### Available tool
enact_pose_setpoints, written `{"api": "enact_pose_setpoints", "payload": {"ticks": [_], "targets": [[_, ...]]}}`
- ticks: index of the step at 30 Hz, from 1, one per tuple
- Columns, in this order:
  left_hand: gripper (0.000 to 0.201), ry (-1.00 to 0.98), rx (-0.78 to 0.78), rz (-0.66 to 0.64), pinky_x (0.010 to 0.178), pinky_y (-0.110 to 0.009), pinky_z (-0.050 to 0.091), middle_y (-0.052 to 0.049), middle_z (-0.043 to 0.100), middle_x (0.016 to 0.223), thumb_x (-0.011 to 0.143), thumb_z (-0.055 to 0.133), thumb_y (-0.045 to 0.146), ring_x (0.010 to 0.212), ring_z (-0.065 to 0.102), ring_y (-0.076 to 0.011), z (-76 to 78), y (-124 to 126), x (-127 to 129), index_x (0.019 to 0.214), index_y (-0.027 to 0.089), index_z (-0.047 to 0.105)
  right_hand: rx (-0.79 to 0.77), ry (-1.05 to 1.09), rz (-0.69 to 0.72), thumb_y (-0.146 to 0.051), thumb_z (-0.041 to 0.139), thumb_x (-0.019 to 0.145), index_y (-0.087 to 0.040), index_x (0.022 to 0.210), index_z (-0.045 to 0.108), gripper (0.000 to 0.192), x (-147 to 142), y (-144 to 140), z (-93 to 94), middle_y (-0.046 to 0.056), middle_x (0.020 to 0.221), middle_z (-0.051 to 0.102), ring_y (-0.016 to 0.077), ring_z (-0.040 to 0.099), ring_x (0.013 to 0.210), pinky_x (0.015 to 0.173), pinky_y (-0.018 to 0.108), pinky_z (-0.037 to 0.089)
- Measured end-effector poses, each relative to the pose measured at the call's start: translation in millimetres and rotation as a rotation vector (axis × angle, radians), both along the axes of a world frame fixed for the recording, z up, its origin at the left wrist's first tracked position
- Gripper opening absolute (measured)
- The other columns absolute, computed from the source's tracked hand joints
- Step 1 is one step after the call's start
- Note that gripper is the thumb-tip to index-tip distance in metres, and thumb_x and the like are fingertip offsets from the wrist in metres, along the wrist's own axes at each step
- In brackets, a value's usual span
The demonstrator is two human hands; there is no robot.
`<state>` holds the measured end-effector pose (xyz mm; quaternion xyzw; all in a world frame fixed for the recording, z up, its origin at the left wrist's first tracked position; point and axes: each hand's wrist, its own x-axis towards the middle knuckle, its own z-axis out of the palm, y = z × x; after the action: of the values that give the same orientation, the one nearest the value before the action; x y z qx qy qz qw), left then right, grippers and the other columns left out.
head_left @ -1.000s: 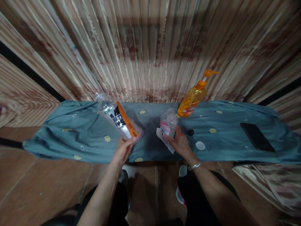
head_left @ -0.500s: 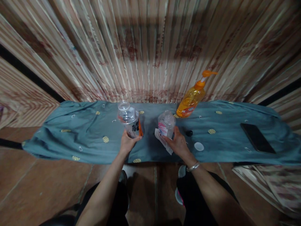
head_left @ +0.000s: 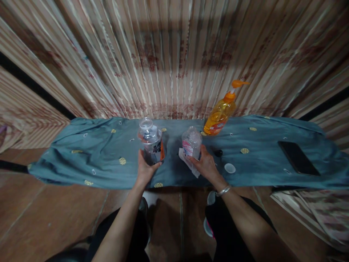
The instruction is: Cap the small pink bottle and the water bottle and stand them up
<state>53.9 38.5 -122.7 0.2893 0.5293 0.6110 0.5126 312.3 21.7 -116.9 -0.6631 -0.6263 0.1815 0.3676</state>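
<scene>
A clear plastic cup (head_left: 151, 136) with a domed lid and a black-and-orange print stands on the cloth. Just in front of it is my left hand (head_left: 145, 169), thumb and fingers spread apart and not wrapped round the cup. My right hand (head_left: 206, 163) grips the lower part of a small clear plastic bottle (head_left: 192, 142) with a pink-and-white label and an uncapped neck. A crumpled white tissue (head_left: 188, 163) lies under and beside that bottle, partly hidden by my right hand.
An orange pump bottle (head_left: 219, 114) of yellow liquid stands at the back. Right of my right hand lie a small black cap (head_left: 218, 153) and a white round lid (head_left: 229, 168). A black phone (head_left: 298, 158) rests farther right on the teal cloth (head_left: 103, 149). A striped curtain (head_left: 163, 72) hangs behind.
My left hand has loosened from the cup and drawn back slightly toward me. The cup now stands more upright. My right hand keeps its hold on the small bottle.
</scene>
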Motion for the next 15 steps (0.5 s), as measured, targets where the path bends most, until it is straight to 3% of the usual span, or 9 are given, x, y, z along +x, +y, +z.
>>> {"api": "enact_pose_setpoints", "payload": {"ticks": [4,7,9,11,13,15], "targets": [[0.037,0.265,0.064,0.053,0.095,-0.049,0.057,-0.011,0.062,0.133,0.094,0.067,0.035,0.114,0.064,-0.0264,8.9,-36.5,-21.8,0.126,0.018,0.062,0.001,-0.001,0.016,-0.041,0.069,0.084,-0.017,0.127,0.054,0.052,0.9,-1.4,-2.2,0.011,0.099,0.077,0.0314,0.075,0.089,0.078,0.040,0.057],[0.026,0.377,0.106,-0.046,0.087,-0.042,0.059,-0.009,0.068,0.117,0.094,0.067,0.034,0.101,0.068,-0.0216,16.3,-64.0,-27.3,0.113,0.017,0.066,0.017,0.014,0.026,-0.040,0.068,0.084,-0.016,0.130,0.052,0.054,1.0,-2.9,-1.7,0.013,0.107,0.076,0.0316,0.075,0.096,0.083,0.041,0.057],[0.022,0.410,0.139,-0.138,0.082,-0.039,0.060,-0.005,0.070,0.102,0.087,0.075,0.033,0.090,0.068,-0.0189,19.3,-74.5,-16.9,0.100,0.016,0.069,0.012,0.024,0.031,-0.040,0.068,0.084,-0.016,0.130,0.052,0.054,0.8,-3.7,-0.8,0.014,0.110,0.076,0.0317,0.074,0.100,0.085,0.041,0.057],[0.035,0.417,0.179,-0.239,0.084,-0.040,0.060,-0.006,0.072,0.101,0.075,0.085,0.038,0.094,0.070,-0.0230,21.5,-75.1,4.3,0.102,0.019,0.071,-0.003,0.032,0.025,-0.039,0.068,0.084,-0.015,0.131,0.052,0.056,0.3,-4.2,0.0,0.015,0.112,0.076,0.0322,0.074,0.102,0.087,0.042,0.057],[0.063,0.421,0.238,-0.299,0.099,-0.045,0.056,-0.010,0.066,0.131,0.070,0.087,0.040,0.124,0.063,-0.0294,23.6,-66.0,30.9,0.127,0.025,0.063,-0.008,0.036,0.012,-0.038,0.069,0.083,-0.015,0.133,0.051,0.057,-0.1,-4.4,0.9,0.015,0.115,0.075,0.0322,0.073,0.105,0.089,0.043,0.056],[0.096,0.435,0.290,-0.334,0.116,-0.051,0.043,-0.014,0.049,0.155,0.062,0.092,0.039,0.146,0.045,-0.0332,25.0,-50.9,57.1,0.145,0.027,0.047,0.004,0.039,0.009,-0.037,0.069,0.083,-0.015,0.133,0.052,0.057,-0.4,-4.3,2.6,0.015,0.116,0.074,0.0316,0.073,0.107,0.090,0.042,0.056]]}}
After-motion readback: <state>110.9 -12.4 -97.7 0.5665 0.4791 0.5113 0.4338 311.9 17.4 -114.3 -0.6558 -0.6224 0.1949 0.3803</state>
